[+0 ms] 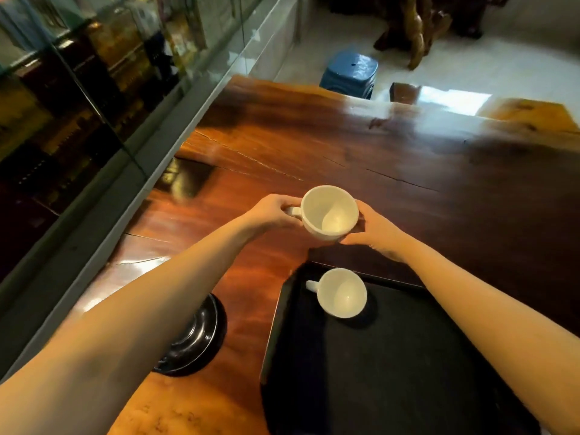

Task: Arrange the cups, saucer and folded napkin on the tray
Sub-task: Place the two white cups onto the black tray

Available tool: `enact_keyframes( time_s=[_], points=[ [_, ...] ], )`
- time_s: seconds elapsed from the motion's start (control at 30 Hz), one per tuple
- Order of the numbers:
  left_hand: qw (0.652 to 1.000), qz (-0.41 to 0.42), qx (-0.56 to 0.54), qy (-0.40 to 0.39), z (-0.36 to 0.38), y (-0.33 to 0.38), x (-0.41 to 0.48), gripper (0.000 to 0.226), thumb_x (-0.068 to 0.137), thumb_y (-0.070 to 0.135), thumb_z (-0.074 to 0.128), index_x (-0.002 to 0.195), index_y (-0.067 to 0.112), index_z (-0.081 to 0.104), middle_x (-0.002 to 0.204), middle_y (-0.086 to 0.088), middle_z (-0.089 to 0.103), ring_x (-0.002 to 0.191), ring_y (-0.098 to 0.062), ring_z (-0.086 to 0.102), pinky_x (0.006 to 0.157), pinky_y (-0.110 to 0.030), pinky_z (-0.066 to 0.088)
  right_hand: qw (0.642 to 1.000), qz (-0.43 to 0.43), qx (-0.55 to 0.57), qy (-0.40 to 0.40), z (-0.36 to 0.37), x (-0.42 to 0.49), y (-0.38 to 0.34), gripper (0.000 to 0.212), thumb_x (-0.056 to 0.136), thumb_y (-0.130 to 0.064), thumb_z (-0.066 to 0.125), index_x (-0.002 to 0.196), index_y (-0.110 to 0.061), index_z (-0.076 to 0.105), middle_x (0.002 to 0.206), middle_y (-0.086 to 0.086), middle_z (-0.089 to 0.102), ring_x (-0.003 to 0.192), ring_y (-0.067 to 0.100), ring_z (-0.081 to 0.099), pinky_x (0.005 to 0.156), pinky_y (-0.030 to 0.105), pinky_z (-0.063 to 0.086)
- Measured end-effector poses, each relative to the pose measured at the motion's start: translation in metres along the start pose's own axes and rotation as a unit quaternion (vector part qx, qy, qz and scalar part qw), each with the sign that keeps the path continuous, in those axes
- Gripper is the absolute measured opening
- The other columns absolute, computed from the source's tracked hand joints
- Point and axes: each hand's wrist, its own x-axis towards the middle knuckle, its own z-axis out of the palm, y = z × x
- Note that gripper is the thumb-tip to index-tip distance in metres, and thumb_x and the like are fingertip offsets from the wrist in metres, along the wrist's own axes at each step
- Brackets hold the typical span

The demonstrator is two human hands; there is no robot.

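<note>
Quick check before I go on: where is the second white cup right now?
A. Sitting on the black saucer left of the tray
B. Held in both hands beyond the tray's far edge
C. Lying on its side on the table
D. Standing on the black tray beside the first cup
B: both the left hand and right hand grip the held cup beyond the tray, where only the other cup stands.

A tea room or shop, it seems: a polished slab-wood table (392, 158), a glass display case (94, 89) alongside, a blue ceramic stool (350, 72) and carved root-wood furniture (414, 29) on pale floor tiles.
</note>
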Motion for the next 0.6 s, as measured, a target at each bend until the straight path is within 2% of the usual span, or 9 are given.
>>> enact_keyframes(
  time_s=[0.13,0.23,0.33,0.5,0.6],
  points=[
    [0.998,0.026,0.043,-0.045,0.050,0.027,-0.009,0.044,0.075,0.007,0.069,0.118,0.018,0.066,0.104,-0.001,0.068,0.094,-0.013,0.059,0.084,-0.030,0.048,0.999,0.029,0.002,0.018,-0.029,-0.047,0.024,0.086,0.073,-0.005,0.076,0.141,-0.026,0.027,0.142,0.001,0.038,0.119,0.014,0.040,0.099,0.034,0.035],
    [0.994,0.030,0.066,-0.079,0.093,0.037,-0.013,0.047,0.074,0.007,0.071,0.119,0.017,0.065,0.104,-0.003,0.068,0.093,-0.013,0.059,0.080,-0.026,0.045,0.998,0.058,0.009,0.035,-0.045,-0.081,0.051,0.086,0.072,-0.008,0.077,0.140,-0.027,0.027,0.140,-0.001,0.039,0.122,0.016,0.040,0.104,0.040,0.034],
    [0.991,0.011,0.071,-0.116,0.132,0.045,-0.016,0.050,0.075,0.008,0.073,0.123,0.019,0.062,0.106,0.001,0.063,0.096,-0.015,0.056,0.081,-0.028,0.041,0.995,0.088,0.023,0.047,-0.055,-0.110,0.081,0.086,0.072,-0.008,0.077,0.140,-0.028,0.027,0.141,0.000,0.039,0.127,0.020,0.039,0.109,0.045,0.031],
    [0.987,-0.014,0.070,-0.143,0.185,0.049,-0.018,0.052,0.072,0.006,0.074,0.121,0.017,0.062,0.106,0.002,0.062,0.096,-0.015,0.056,0.080,-0.027,0.043,0.989,0.119,0.062,0.059,-0.064,-0.144,0.123,0.087,0.072,-0.005,0.077,0.140,-0.028,0.028,0.140,-0.001,0.038,0.125,0.017,0.037,0.107,0.040,0.032],
    [0.986,-0.027,0.089,-0.136,0.213,0.042,-0.016,0.052,0.070,0.005,0.074,0.120,0.017,0.063,0.114,-0.003,0.065,0.102,-0.019,0.058,0.088,-0.031,0.045,0.986,0.134,0.078,0.056,-0.067,-0.157,0.145,0.088,0.072,-0.002,0.075,0.141,-0.027,0.027,0.133,-0.005,0.039,0.126,0.018,0.037,0.103,0.035,0.033]
  ],
)
